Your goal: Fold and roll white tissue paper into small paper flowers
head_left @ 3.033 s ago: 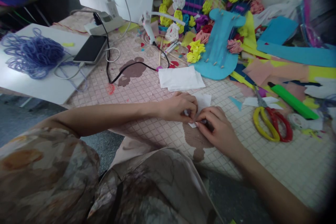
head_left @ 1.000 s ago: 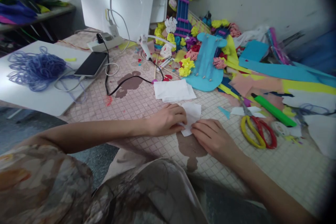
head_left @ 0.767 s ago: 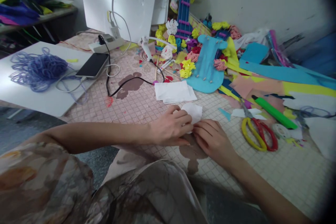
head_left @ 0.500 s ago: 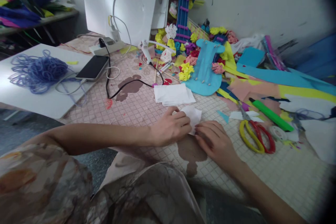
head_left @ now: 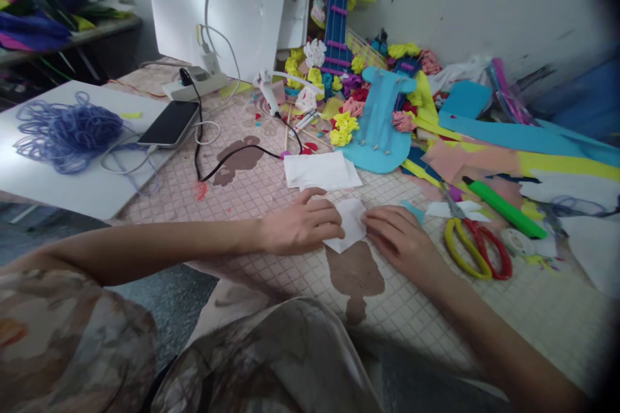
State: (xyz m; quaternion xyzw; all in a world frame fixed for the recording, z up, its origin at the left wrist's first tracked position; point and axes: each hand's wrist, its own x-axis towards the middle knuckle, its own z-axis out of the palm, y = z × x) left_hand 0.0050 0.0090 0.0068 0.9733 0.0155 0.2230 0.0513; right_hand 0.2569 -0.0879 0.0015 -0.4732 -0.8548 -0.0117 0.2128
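Near the front edge of the table, between two bare hands, lies a small piece of white paper, tilted so that one corner points toward the person. The left hand rests over its left side, fingers curled and close together; whether they pinch it or only press it down, I cannot tell. The right hand meets the right edge with bunched fingertips, but the thumb is mostly hidden, so its grip cannot be told either.

The paper looks thin, so uneven pulling from the two sides could tear or crease it, and a loose left hand could let it slip askew. Its near corner reaches a brown patch on the table; if that is damp, which I cannot see, the paper could soak and weaken. Just beyond lies a white paper stack, near enough for a careless left knuckle to nudge it. A blue scrap sits just beside the right hand and could catch under its fingers.
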